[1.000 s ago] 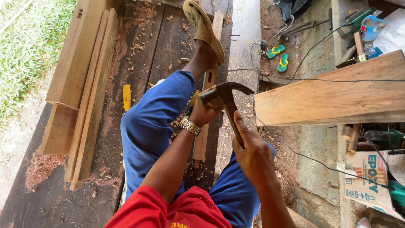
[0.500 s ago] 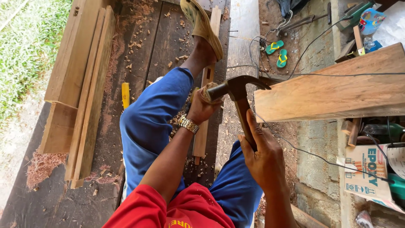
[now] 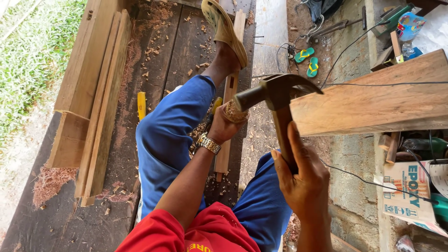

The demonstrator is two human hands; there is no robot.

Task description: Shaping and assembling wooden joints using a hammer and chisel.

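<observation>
My left hand (image 3: 223,129), with a metal watch on its wrist, is wrapped around a chisel (image 3: 234,113) whose frayed handle top sticks out above the fist. The chisel stands on a narrow wooden strip (image 3: 223,159) that runs away from me under my sandalled foot (image 3: 227,29). My right hand (image 3: 302,178) grips the wooden handle of a claw hammer (image 3: 276,88). The hammer's face sits right at the chisel's top, and I cannot tell whether they touch.
Long planks (image 3: 95,93) are stacked on the dark floorboards at the left, with grass beyond. A thick wooden beam (image 3: 373,103) crosses at the right, a black cable running over it. A yellow tool (image 3: 141,105), green flip-flops (image 3: 305,60) and a cardboard box (image 3: 407,191) lie around.
The hammer head has shifted slightly right and up from over my left fist, and my right hand has moved right with it. The left hand keeps its hold on the chisel.
</observation>
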